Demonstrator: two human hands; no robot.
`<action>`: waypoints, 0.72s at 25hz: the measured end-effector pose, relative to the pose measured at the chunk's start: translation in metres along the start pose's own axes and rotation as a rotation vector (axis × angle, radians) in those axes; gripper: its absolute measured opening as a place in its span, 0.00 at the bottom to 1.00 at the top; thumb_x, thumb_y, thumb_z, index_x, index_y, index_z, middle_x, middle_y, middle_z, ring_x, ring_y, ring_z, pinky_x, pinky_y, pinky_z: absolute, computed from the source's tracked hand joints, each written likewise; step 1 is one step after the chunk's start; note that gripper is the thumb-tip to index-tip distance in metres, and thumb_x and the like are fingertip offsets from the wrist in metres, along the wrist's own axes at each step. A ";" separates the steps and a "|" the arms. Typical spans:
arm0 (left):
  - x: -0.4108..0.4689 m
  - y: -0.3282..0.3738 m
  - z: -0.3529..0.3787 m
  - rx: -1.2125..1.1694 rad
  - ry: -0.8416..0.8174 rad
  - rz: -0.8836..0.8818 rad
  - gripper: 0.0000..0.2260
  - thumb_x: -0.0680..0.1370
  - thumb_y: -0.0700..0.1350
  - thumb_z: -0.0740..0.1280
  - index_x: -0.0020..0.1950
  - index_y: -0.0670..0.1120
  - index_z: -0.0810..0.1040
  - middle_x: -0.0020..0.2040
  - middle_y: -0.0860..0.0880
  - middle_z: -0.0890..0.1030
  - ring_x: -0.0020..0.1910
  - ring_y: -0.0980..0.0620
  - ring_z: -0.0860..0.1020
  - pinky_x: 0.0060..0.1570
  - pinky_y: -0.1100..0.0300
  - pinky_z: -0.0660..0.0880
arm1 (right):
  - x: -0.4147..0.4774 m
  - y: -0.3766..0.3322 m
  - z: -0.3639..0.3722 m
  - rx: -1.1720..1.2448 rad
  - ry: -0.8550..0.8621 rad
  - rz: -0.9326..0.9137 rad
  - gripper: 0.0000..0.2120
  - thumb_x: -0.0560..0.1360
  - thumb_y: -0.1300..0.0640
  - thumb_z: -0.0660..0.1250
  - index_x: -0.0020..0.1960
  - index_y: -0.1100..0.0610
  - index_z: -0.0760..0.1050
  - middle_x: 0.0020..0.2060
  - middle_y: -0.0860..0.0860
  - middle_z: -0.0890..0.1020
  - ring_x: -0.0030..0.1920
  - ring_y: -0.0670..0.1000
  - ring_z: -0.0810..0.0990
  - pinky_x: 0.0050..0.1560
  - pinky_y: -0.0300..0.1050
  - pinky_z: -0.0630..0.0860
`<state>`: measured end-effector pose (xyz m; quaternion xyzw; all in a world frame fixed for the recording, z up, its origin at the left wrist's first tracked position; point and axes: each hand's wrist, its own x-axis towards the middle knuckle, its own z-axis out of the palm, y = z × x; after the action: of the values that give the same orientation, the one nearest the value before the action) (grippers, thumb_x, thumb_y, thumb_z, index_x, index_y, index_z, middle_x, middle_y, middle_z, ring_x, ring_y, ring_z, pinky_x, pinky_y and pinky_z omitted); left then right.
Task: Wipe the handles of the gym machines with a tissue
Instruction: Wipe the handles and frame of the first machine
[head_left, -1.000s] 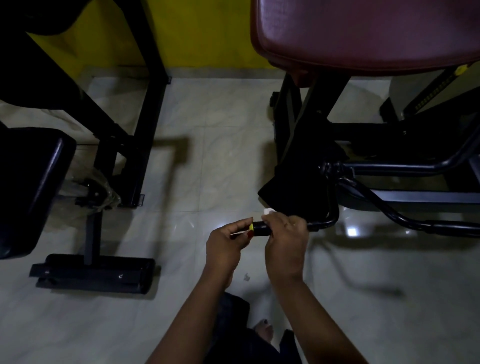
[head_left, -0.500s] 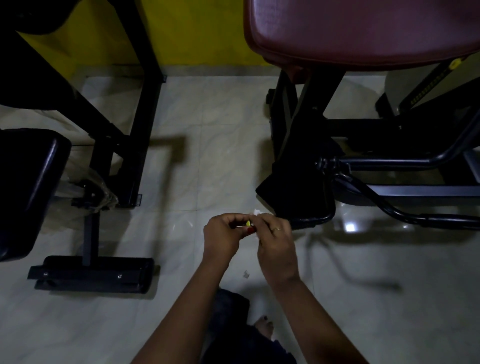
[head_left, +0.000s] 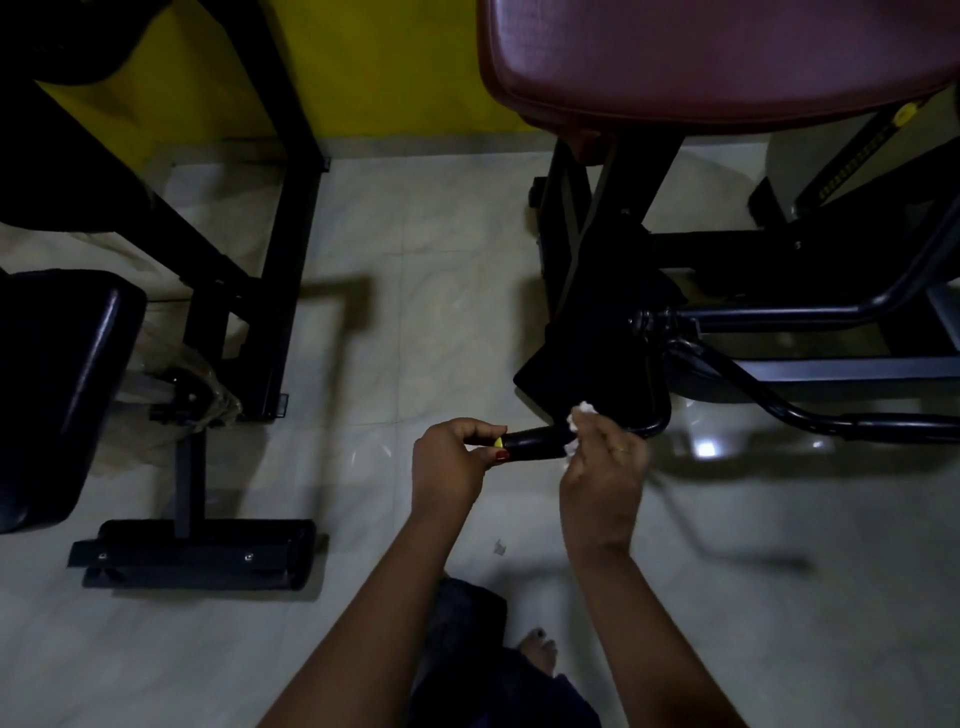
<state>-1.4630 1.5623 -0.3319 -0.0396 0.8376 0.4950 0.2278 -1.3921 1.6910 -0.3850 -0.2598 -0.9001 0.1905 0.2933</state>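
Both forearms reach forward, low over the floor (head_left: 415, 312). Left hand (head_left: 452, 465): grip curled round the yellow-tipped end of the black handle (head_left: 535, 444). Right hand (head_left: 605, 467): grip pinching white tissue (head_left: 583, 410) against the handle's other end.

Pale tiled floor (head_left: 441, 291) is seen across the centre, bounded at 12 o'clock by a yellow wall (head_left: 395, 67). A maroon padded seat (head_left: 727, 57) is shown at 1 o'clock, with a yellow-marked scale strip (head_left: 852, 156) just beside it at 2 o'clock. At 9 o'clock a black pad (head_left: 57, 384) is carried on a black frame (head_left: 283, 291); clear plastic wrapping (head_left: 208, 379) is gathered round its joint, and a flat foot bar (head_left: 202, 553) lies at 8 o'clock. A paper scrap (head_left: 500, 546) and a bare foot (head_left: 537, 652) are seen towards 6 o'clock. A light reflection (head_left: 705, 448) is marked at 4 o'clock.
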 end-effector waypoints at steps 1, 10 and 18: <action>0.000 0.000 0.000 0.028 -0.003 0.021 0.11 0.71 0.36 0.74 0.46 0.52 0.86 0.42 0.57 0.83 0.34 0.60 0.77 0.35 0.67 0.69 | -0.004 -0.006 0.002 -0.016 0.035 0.046 0.17 0.74 0.65 0.57 0.57 0.64 0.80 0.54 0.58 0.82 0.52 0.57 0.74 0.61 0.38 0.65; 0.012 0.002 -0.004 0.216 -0.052 0.067 0.10 0.70 0.38 0.75 0.45 0.53 0.85 0.41 0.59 0.81 0.41 0.62 0.77 0.37 0.78 0.67 | -0.009 -0.068 0.000 0.463 0.353 0.865 0.10 0.76 0.70 0.62 0.54 0.61 0.76 0.54 0.56 0.78 0.46 0.39 0.79 0.47 0.27 0.74; 0.016 0.006 -0.009 0.334 -0.093 0.126 0.08 0.71 0.41 0.76 0.46 0.53 0.84 0.49 0.56 0.77 0.48 0.61 0.73 0.41 0.70 0.65 | -0.005 -0.063 0.031 1.614 -0.002 1.695 0.16 0.80 0.69 0.56 0.67 0.66 0.71 0.49 0.54 0.83 0.47 0.50 0.80 0.46 0.36 0.77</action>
<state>-1.4821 1.5600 -0.3298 0.0742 0.8974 0.3638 0.2383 -1.4311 1.6324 -0.3794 -0.5152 -0.0569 0.8416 0.1517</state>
